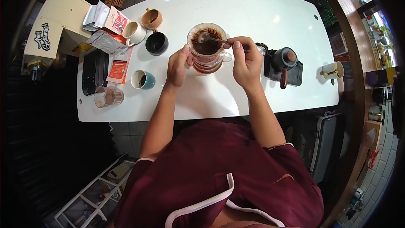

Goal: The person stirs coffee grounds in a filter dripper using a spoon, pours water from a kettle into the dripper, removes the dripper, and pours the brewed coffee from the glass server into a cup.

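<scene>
A clear coffee dripper (227, 33) stands on a glass server (205, 68) at the middle of the white table. Wet, dark coffee (206, 47) lies inside its paper filter. My left hand (177, 67) is closed at the dripper's left side, its fingertips partly hidden behind it. Pinched in my right hand (246, 62) is the handle of a metal spoon (204, 37). Its bowl is over the coffee; I cannot tell how deep it dips.
A dark kettle (280, 60) with a wooden handle stands right on a black mat. To the left are a teal cup (143, 80), a black cup (156, 43), a white mug (134, 33), a tan cup (152, 18), a glass (109, 96), coffee bags (112, 20) and a cream grinder (63, 12).
</scene>
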